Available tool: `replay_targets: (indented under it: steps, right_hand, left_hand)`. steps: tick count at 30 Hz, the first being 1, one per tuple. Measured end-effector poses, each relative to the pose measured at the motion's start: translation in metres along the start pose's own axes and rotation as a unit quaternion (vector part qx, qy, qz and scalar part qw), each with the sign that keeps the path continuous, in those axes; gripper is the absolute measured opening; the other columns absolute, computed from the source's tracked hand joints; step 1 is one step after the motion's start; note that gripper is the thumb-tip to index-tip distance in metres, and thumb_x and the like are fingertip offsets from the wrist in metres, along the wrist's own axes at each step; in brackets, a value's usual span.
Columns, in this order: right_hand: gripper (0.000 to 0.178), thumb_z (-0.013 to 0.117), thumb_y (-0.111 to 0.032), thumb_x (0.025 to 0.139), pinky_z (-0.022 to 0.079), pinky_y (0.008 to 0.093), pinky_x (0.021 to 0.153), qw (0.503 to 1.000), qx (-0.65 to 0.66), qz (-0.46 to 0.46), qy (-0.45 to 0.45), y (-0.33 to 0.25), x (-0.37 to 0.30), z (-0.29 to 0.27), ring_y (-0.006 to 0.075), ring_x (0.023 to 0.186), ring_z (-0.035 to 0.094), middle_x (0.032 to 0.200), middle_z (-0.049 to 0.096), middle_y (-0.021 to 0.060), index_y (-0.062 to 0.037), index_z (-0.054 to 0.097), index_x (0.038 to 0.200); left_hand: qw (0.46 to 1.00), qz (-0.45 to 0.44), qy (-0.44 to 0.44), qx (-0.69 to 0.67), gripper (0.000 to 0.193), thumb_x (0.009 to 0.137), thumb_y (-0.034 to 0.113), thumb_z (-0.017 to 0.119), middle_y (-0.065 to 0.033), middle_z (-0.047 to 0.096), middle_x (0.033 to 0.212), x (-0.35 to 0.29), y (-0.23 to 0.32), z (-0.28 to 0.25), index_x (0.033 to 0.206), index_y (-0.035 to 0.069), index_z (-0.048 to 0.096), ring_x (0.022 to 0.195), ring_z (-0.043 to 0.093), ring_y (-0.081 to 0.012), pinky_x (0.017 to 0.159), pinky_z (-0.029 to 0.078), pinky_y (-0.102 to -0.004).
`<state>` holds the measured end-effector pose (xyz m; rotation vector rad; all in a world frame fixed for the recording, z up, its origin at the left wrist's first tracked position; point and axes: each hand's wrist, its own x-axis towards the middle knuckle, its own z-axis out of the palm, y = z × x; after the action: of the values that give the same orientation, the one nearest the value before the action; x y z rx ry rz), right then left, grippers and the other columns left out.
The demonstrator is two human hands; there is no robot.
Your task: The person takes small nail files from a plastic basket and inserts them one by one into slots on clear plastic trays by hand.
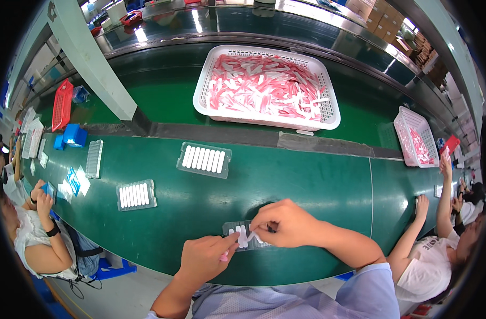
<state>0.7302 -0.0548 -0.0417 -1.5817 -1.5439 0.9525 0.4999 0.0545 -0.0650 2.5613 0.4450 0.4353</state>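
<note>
At the near edge of the green table, a clear plastic tray (245, 247) lies below my hands, with several white sticks in its slots. My left hand (203, 258) reaches to the tray's left part, index finger stretched onto the sticks and the other fingers curled. A bit of a pink piece (224, 256) shows in those curled fingers. From the right, my right hand (286, 223) pinches a small white stick (252, 235) over the middle of the tray. My fingers partly cover the tray's slots.
Two filled trays, one farther off (204, 159) and one leftward (136, 195), lie on the table. A white basket (200, 103) of pink and white sticks stands beyond a taped ledge (211, 133). Left stands a grey post (94, 64). Co-workers sit at left (44, 239) and right (426, 260).
</note>
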Motion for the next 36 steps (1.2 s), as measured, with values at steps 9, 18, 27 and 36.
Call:
replay_targets:
  steps: [9, 18, 27, 36]
  right_hand:
    - [0.01, 0.072, -0.008, 0.08, 0.052, 0.041, 0.071, 0.976, -0.179, -0.103, 0.07, 0.007, 0.012, 0.021, 0.0275, 0.08, 0.064, 0.082, 0.064, 0.0059, -0.0078, 0.07, 0.09]
    - [0.033, 0.079, -0.033, 0.084, 0.043, 0.0344, 0.075, 0.937, -0.278, -0.209, 0.014, 0.015, -0.014, 0.005, 0.0195, 0.081, 0.054, 0.091, 0.055, 0.001, -0.0158, 0.075, 0.112]
    - [0.047, 0.077, -0.044, 0.084, 0.043, 0.0394, 0.091, 0.926, -0.305, -0.221, 0.0, 0.025, -0.025, -0.008, 0.0235, 0.1, 0.056, 0.111, 0.058, 0.0073, -0.016, 0.074, 0.121]
    - [0.044, 0.073, -0.036, 0.088, 0.042, 0.0455, 0.102, 0.941, -0.272, -0.196, -0.048, 0.023, -0.027, -0.013, 0.0328, 0.134, 0.049, 0.151, 0.048, 0.0154, -0.0198, 0.071, 0.129]
  left_hand:
    - [0.999, -0.028, 0.03, -0.01, 0.017, 0.08, 0.016, 0.084, 0.001, 0.053, 0.059, -0.004, -0.003, 0.002, 0.097, 0.014, 0.079, 0.05, 0.054, -0.0161, 0.046, 0.042, -0.032]
    - [1.0, -0.003, 0.025, 0.012, 0.016, 0.079, 0.013, 0.084, 0.0005, 0.053, 0.058, 0.0, -0.006, 0.002, 0.093, 0.015, 0.079, 0.049, 0.055, -0.0171, 0.046, 0.042, -0.0319]
    - [0.999, 0.036, 0.023, -0.009, 0.021, 0.077, 0.011, 0.084, 0.0029, 0.051, 0.057, 0.002, 0.0, 0.005, 0.097, 0.016, 0.078, 0.049, 0.054, -0.0147, 0.044, 0.041, -0.0307]
    - [0.997, 0.067, 0.022, -0.018, 0.023, 0.077, 0.014, 0.085, 0.0034, 0.057, 0.061, 0.009, 0.006, 0.013, 0.098, 0.016, 0.077, 0.051, 0.057, -0.0148, 0.045, 0.043, -0.0304]
